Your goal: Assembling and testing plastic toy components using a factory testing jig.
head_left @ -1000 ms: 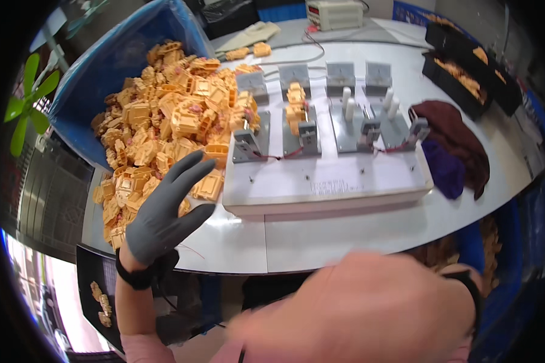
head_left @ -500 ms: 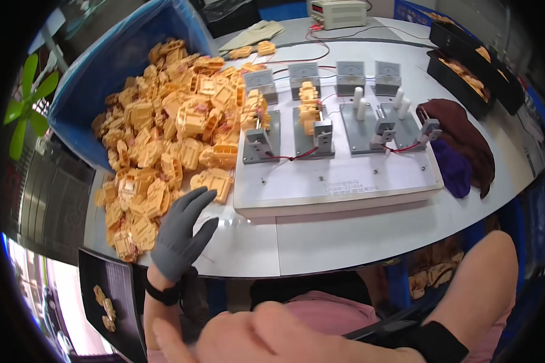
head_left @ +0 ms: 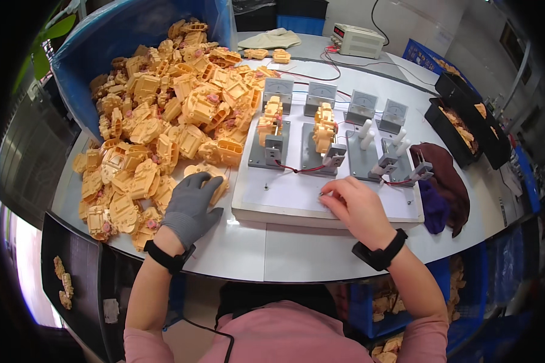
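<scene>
My left hand (head_left: 191, 209), in a grey glove, reaches to the near edge of a heap of yellow-orange plastic housings (head_left: 142, 130). Its fingers bend over one loose housing (head_left: 215, 174), while the thumb stands apart. Over the front of a white test board (head_left: 284, 193) hovers my bare right hand (head_left: 360, 209). Its thumb and fingertips come together close to a small screw on the board; whatever they hold, if anything, is too small to name. Two housings (head_left: 270, 121) (head_left: 324, 130) sit upright in the two left fixtures; white pegs (head_left: 366, 136) stand in the others.
Four-sided dial meters (head_left: 362, 106) line the board's back. A blue lined bin (head_left: 72, 72) spills the heap. Behind stands a power supply (head_left: 358, 41) with cables. Black trays (head_left: 454, 130), a brown cloth (head_left: 448, 175) and a purple cloth (head_left: 431, 206) lie right.
My right hand has moved from low in front of my body forward to the board's front. My left hand has its fingers over the loose housing now. The whole view has shifted.
</scene>
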### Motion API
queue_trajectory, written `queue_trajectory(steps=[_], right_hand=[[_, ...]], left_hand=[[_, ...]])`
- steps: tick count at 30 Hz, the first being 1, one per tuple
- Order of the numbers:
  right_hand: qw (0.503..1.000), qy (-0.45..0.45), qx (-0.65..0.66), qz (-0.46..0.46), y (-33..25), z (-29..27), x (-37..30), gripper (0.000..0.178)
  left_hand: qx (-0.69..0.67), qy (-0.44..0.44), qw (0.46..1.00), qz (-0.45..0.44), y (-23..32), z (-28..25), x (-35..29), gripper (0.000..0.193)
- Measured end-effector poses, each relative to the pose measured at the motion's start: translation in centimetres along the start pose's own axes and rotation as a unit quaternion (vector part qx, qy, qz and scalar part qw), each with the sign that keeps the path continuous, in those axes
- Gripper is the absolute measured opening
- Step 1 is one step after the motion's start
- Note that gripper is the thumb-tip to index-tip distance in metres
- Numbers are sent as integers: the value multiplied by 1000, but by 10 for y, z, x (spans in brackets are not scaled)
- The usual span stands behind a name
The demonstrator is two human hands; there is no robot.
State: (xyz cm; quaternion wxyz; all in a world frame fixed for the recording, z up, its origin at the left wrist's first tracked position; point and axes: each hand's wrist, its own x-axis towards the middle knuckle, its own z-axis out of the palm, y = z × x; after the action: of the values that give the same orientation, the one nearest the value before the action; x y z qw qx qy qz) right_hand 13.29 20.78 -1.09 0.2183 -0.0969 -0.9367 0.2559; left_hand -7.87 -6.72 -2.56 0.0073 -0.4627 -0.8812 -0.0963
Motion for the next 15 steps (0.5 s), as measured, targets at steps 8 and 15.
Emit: queue_trajectory(steps=[8, 15], right_hand=[[999, -5, 26, 32, -2, 12, 9, 12], [999, -2, 36, 39, -4, 8, 6, 12]], left_hand=[[-46, 18, 998, -32, 7, 3, -30, 69], [-70, 45, 996, -36, 21, 9, -61, 69]])
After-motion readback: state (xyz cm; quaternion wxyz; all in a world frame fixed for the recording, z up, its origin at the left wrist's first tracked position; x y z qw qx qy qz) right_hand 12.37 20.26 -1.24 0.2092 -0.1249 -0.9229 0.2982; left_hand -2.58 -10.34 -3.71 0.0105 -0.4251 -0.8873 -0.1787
